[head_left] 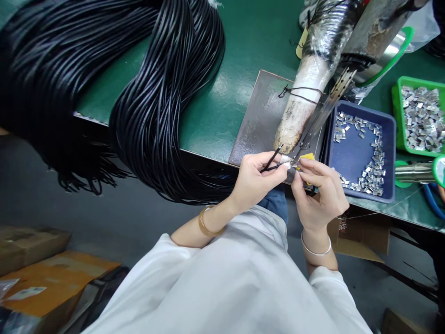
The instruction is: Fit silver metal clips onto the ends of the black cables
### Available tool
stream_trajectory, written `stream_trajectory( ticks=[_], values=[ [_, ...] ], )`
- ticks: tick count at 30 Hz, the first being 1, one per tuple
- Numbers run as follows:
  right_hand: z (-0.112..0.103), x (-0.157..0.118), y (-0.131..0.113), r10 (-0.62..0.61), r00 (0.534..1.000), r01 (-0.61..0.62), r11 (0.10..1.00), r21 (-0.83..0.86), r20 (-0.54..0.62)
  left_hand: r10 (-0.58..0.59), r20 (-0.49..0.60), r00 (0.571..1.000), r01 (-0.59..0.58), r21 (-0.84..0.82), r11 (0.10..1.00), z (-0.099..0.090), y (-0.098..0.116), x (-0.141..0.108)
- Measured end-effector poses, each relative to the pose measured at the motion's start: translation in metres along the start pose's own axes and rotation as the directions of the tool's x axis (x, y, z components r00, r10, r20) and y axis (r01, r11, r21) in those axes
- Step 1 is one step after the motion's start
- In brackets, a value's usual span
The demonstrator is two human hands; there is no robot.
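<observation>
My left hand (255,178) pinches a thin black cable (271,160) at the table's front edge. One short black end sticks up past the fingers with small coloured wire tips, and another runs toward my right hand. White tape wraps fingertips of this hand. My right hand (321,185) is closed in a pinch right beside the left fingertips. Whatever lies between its fingers is too small and hidden to name. A yellow part (307,157) shows just behind the right fingers, under the tip of a white, plastic-wrapped machine arm (301,104).
Thick bundles of black cables (156,102) hang over the table edge on the left. A blue tray (358,153) and a green basket (422,118) hold small metal pieces on the right. Cardboard boxes (59,278) lie on the floor at lower left.
</observation>
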State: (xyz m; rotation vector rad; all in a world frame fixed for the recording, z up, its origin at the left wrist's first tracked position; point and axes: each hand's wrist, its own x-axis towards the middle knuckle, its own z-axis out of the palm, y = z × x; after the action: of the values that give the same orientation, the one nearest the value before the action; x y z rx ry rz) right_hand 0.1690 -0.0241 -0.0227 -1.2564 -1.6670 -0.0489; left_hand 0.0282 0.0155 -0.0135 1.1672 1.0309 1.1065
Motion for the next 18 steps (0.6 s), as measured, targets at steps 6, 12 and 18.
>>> stream_trajectory(
  ticks=[6,12,18],
  values=[
    [-0.0008,-0.0009,0.0011,0.039,0.999,-0.040,0.998,0.040,0.023,-0.036,0.049,0.998,0.036,0.015,0.999,-0.0033,-0.0014,-0.0004],
    [-0.0017,0.0028,0.0006,0.027,0.999,-0.027,1.000,-0.008,0.027,0.029,0.048,0.998,-0.032,0.056,0.998,-0.0031,-0.0042,-0.0017],
    [-0.0010,0.0021,-0.0014,0.042,0.999,-0.042,0.999,0.013,0.010,0.006,0.068,0.998,-0.007,0.016,1.000,-0.0047,-0.0029,-0.0002]
  ],
)
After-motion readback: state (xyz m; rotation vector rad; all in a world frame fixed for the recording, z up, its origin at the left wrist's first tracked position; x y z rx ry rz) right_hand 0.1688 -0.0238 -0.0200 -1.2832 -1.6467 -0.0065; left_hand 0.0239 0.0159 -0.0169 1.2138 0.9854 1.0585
